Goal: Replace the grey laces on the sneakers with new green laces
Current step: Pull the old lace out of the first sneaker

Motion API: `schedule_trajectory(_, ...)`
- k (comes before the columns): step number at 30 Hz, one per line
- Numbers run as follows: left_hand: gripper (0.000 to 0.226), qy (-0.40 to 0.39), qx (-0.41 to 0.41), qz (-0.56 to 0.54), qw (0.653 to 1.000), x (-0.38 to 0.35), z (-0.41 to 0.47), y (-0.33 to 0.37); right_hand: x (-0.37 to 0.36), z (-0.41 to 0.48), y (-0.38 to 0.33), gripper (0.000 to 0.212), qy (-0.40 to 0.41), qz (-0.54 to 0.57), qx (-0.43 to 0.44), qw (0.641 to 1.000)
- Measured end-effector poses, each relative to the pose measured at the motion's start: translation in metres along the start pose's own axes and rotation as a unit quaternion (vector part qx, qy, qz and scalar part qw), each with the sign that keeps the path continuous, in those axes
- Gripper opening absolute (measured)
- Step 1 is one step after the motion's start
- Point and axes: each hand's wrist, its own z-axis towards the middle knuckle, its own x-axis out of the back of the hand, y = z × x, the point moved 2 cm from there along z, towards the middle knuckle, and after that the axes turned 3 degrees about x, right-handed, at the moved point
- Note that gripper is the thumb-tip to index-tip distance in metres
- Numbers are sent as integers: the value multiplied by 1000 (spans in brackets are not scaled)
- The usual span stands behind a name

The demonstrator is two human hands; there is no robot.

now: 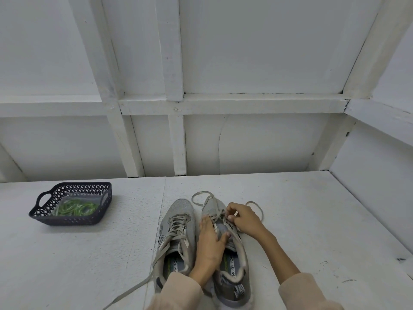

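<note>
Two grey sneakers stand side by side on the white table, toes pointing away from me. The left sneaker [176,233] is still laced with its grey lace, whose loose end trails toward the front edge. My left hand [210,245] rests on the right sneaker [232,260], fingers laid over its tongue. My right hand [244,218] pinches the grey lace [201,195] near the lower eyelets; the freed lace loops lie past the toe. The green laces [74,208] sit in a clear bag inside the dark basket [67,220] at the left.
White framed walls rise behind the table and along its right side. Bare table surface lies between the basket and the sneakers and to the right of the shoes.
</note>
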Motion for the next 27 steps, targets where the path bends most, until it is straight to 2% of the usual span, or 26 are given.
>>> schedule_trajectory(3,79,4,0,-11,1000,0,0,0,2,1,0,30,-2,3,-14,1000)
schedule_trajectory(7,80,7,2,-8,1000,0,-1,0,3,1,2,28,45,95,-40,994)
schedule_trajectory(11,81,2,6,1,1000,0,-1,1,3,0,-1,33,-3,103,-43,994)
schedule_trajectory(15,80,1,6,0,1000,1,-1,2,4,-1,0,21,-12,106,-27,994)
schedule_trajectory(17,79,-1,5,-4,1000,1,-2,2,5,0,0,22,27,106,-30,994)
schedule_trajectory(20,78,5,1,-7,1000,3,-4,4,5,2,3,15,110,195,-69,972)
schedule_trajectory(22,77,9,-2,-3,1000,3,-4,4,4,0,4,8,89,190,-77,975)
schedule_trajectory(25,76,8,1,-3,1000,3,-4,4,0,-4,5,16,25,158,-71,985)
schedule_trajectory(27,75,6,2,-5,1000,2,-4,4,-2,-4,6,18,21,162,-67,984)
